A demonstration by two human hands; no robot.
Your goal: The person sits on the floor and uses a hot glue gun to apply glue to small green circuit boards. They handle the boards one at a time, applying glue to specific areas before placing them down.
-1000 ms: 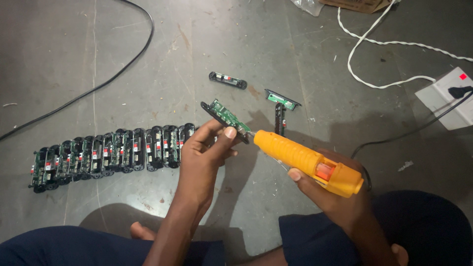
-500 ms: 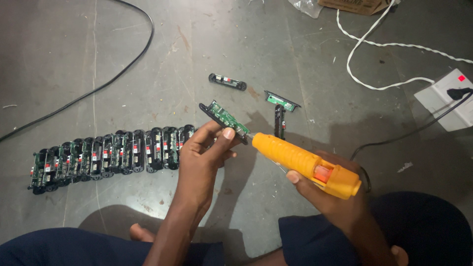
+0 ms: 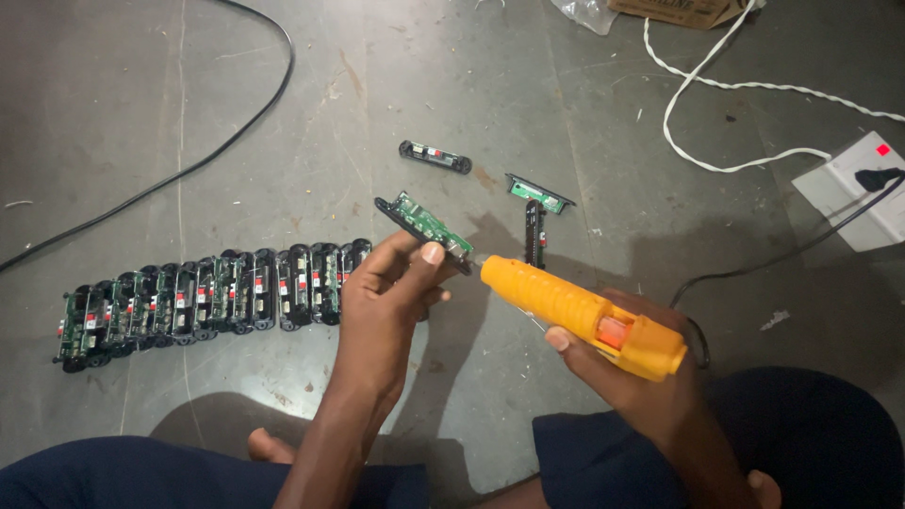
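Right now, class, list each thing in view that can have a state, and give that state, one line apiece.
Left hand: gripping the green circuit board, tilted.
Right hand: gripping the orange glue gun, nozzle at the board's end.
Row of boards: lined up on the floor.
Three loose boards: lying apart.
Black plug: in the white socket.

Probably an informal electronics workshop: a bare concrete floor (image 3: 236, 94), a row of circuit modules (image 3: 212, 302) left of the grip, cables (image 3: 716, 85) and a power strip (image 3: 853, 188) beyond.
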